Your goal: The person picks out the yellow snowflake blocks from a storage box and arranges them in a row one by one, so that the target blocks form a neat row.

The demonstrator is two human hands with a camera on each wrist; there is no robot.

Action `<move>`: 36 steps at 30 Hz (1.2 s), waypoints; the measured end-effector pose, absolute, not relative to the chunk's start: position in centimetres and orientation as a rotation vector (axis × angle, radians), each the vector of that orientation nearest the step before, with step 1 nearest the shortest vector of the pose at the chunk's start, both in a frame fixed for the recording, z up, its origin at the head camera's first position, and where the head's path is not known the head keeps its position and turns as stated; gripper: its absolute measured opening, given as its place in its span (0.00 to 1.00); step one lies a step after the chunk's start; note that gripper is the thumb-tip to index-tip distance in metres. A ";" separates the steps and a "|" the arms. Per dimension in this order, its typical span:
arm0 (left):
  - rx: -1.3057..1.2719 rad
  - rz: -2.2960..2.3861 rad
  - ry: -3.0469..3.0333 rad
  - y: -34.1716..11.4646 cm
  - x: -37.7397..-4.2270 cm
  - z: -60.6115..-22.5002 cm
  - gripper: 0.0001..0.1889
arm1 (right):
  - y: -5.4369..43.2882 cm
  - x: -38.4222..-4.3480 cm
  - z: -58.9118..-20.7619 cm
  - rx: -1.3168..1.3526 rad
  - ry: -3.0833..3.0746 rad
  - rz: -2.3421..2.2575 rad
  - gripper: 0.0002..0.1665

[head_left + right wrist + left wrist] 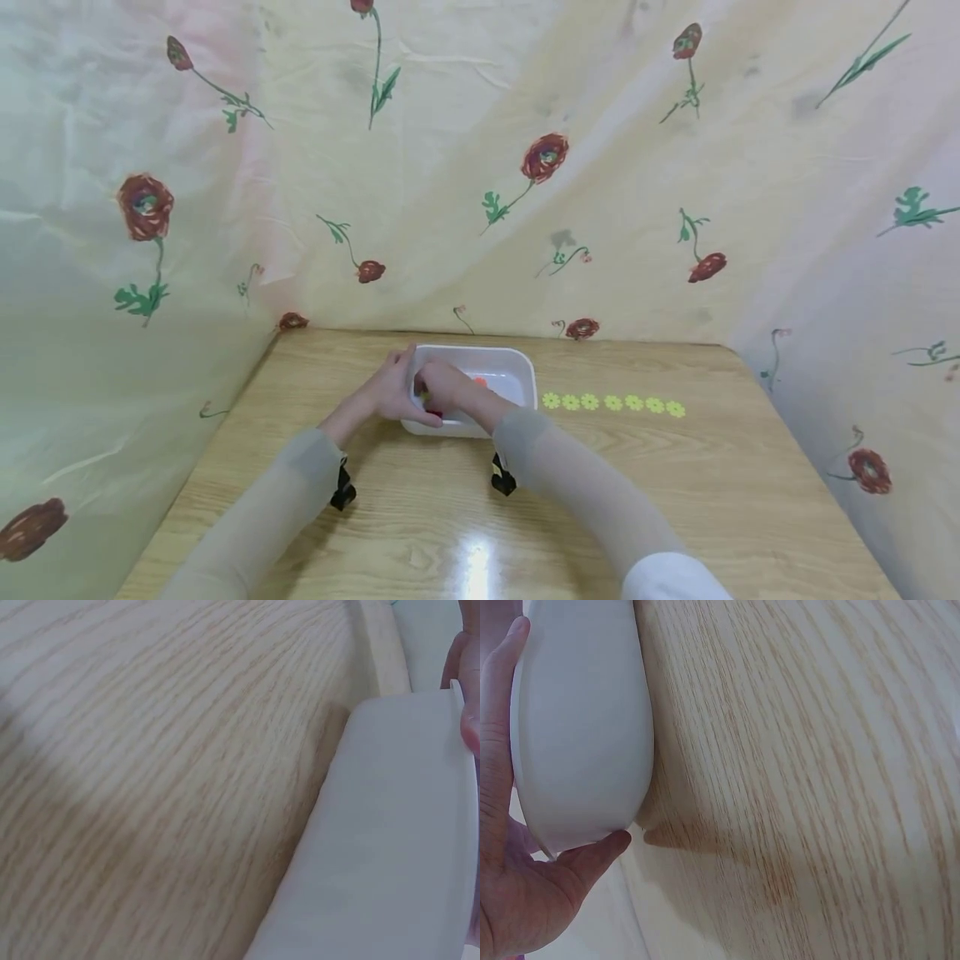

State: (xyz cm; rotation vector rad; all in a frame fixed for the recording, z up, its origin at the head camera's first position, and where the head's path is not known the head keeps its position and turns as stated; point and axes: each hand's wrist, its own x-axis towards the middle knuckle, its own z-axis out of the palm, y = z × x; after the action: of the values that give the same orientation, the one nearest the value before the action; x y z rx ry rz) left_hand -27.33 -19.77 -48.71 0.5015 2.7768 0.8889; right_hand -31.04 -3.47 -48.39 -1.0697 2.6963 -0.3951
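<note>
A white tray (517, 360) with rounded corners stands near the back of the wooden table. My left hand (390, 390) grips its left end, thumb along the near side and fingers at the far side. In the left wrist view, this hand (529, 892) has its thumb against the tray's outer wall (585, 727). Inside the tray, my right hand (444, 385) reaches down with bent fingers among small coloured pieces. A red piece (433, 412) shows below those fingers, beside a yellowish bit. An orange piece (480, 382) lies behind this hand. Its fingertips are hidden.
Several yellow-green flower-shaped pieces (613, 402) lie in a row on the table (675, 475), right of the tray. A cloth with red flowers (465, 167) hangs behind the table and along its sides. Black wrist-worn devices (502, 477) hang beneath both forearms.
</note>
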 end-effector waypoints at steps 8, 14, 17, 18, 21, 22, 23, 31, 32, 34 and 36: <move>0.504 0.910 2.773 -19.8 -27.5 -48.6 0.79 | -2.8 -30.9 -47.6 -1.061 2.684 -0.434 0.18; 0.473 0.956 2.768 -19.7 -27.5 -48.5 0.79 | -1.5 -31.4 -46.5 -1.077 2.731 -0.437 0.15; 0.458 0.962 2.763 -19.6 -27.4 -48.5 0.79 | -0.5 -31.6 -45.8 -1.061 2.750 -0.456 0.14; 0.453 0.963 2.762 -19.5 -27.3 -48.5 0.79 | -0.2 -31.7 -45.6 -1.061 2.759 -0.461 0.14; 0.433 0.973 2.755 -19.5 -27.2 -48.5 0.80 | 1.0 -31.9 -44.9 -1.038 2.781 -0.483 0.15; 0.429 0.980 2.754 -19.5 -27.2 -48.4 0.80 | 1.3 -32.0 -44.6 -1.029 2.785 -0.494 0.15; 0.425 0.985 2.754 -19.5 -27.2 -48.4 0.80 | 1.7 -32.1 -44.4 -1.020 2.788 -0.510 0.16; 0.382 0.981 2.767 -19.5 -27.2 -48.5 0.80 | 5.0 -33.1 -43.5 -0.972 2.849 -0.527 0.16; 0.377 0.993 2.764 -19.5 -27.2 -48.5 0.80 | 5.4 -33.2 -43.6 -0.979 2.863 -0.526 0.16; 0.378 1.011 2.758 -19.5 -27.2 -48.5 0.80 | 6.5 -33.4 -43.7 -0.984 2.889 -0.528 0.15; 0.382 1.026 2.749 -19.4 -27.2 -48.6 0.81 | 7.7 -33.5 -43.8 -0.991 2.920 -0.529 0.14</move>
State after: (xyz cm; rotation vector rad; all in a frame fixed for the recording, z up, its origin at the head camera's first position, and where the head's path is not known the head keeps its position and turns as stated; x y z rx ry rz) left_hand -27.16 -19.37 -48.56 0.3824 2.7494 1.0257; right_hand -33.52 7.66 -43.75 -0.9906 2.9196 -0.5288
